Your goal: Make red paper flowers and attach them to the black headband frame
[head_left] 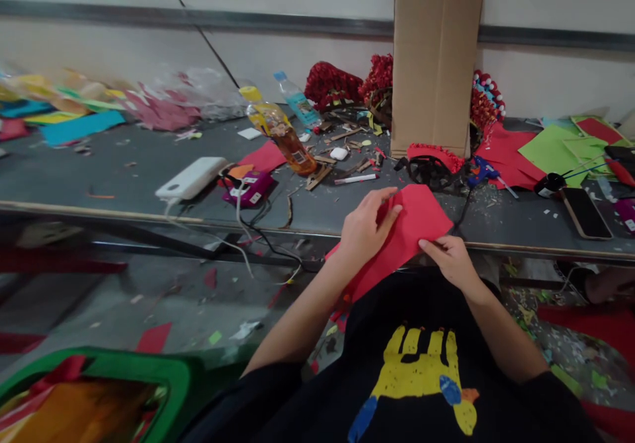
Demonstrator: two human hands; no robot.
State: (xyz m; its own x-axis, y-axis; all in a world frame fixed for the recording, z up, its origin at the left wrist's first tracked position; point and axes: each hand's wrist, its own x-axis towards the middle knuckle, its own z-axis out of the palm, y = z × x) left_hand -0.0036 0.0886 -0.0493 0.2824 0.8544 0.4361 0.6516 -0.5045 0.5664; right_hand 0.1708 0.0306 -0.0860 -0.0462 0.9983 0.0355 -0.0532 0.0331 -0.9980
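A sheet of red paper is held between my two hands at the table's front edge, part of it hanging down over my lap. My left hand grips its left side, fingers curled over the top and thumb on the face. At the lower right corner my right hand pinches the sheet between thumb and fingers. Just beyond the paper sit a black-and-red trimmed piece and a blue glue gun.
A tall cardboard piece leans against the wall. Tilted bottles, one a yellow-capped bottle, stand among scraps. A white power bank with cables lies left, a phone right. Below left is a green bin.
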